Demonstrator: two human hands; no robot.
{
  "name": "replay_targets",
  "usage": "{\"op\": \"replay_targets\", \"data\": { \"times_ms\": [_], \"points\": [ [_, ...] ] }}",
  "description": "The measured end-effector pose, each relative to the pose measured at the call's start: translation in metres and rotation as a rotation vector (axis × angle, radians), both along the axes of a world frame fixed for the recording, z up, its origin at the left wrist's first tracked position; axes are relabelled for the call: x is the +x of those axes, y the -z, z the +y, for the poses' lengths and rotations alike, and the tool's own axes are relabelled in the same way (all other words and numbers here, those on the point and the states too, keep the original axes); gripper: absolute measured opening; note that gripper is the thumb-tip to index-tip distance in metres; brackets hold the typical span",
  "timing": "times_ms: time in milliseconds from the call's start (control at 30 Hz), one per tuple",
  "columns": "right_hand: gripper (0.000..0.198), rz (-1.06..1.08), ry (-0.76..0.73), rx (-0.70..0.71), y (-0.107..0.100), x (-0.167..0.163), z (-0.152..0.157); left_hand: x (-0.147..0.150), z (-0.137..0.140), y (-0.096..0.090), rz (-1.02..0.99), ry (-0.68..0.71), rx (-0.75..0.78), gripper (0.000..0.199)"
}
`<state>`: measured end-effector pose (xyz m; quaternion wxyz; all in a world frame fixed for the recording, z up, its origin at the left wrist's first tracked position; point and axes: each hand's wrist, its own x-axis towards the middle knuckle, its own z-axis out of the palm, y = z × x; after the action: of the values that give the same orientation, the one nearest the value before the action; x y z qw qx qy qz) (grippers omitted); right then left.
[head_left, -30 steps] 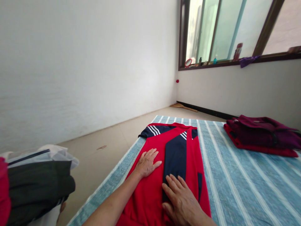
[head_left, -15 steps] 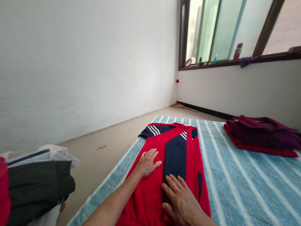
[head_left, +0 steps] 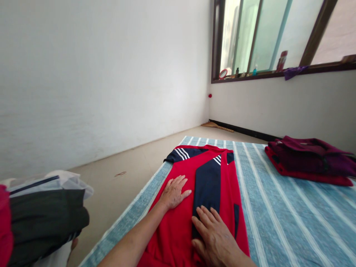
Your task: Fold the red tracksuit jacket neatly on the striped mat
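A red jacket (head_left: 178, 167) with navy panels and white stripes lies spread in front of me, one navy sleeve folded lengthwise across it. My left hand (head_left: 174, 192) rests flat on the red cloth left of that sleeve, fingers apart. Over the lower end of the navy sleeve lies my right hand (head_left: 213, 233), palm down with its fingers extended. Neither hand grips anything. The jacket's bottom edge is partly hidden by my forearms and the lower border of the view.
Beneath the jacket is a blue sheet (head_left: 278, 207) with white stripes. Folded purple and red clothes (head_left: 311, 159) sit on its right. At left is a pile of dark and white clothes (head_left: 44, 218). Bottles and a purple cloth (head_left: 293, 72) line the window sill.
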<state>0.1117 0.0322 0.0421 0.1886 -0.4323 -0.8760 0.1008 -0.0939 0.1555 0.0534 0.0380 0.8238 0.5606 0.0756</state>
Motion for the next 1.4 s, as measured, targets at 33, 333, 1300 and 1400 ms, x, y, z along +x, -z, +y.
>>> {"op": "replay_targets", "data": {
  "times_ms": [33,333,1300,1400],
  "points": [
    [0.05,-0.002,-0.001,-0.005,-0.001,0.0,0.0,0.0,0.0,0.0,0.003,-0.001,0.001,0.057],
    [0.051,-0.006,-0.012,-0.029,-0.002,0.001,0.0,-0.001,0.001,0.003,0.021,0.005,0.001,0.059],
    [0.046,0.026,0.031,0.046,0.009,-0.001,-0.003,0.027,-0.037,-0.012,0.119,-0.047,-0.182,0.068],
    [0.045,0.007,0.021,0.032,0.009,-0.001,-0.002,0.027,-0.037,-0.012,0.113,-0.045,-0.191,0.068]
  ]
}}
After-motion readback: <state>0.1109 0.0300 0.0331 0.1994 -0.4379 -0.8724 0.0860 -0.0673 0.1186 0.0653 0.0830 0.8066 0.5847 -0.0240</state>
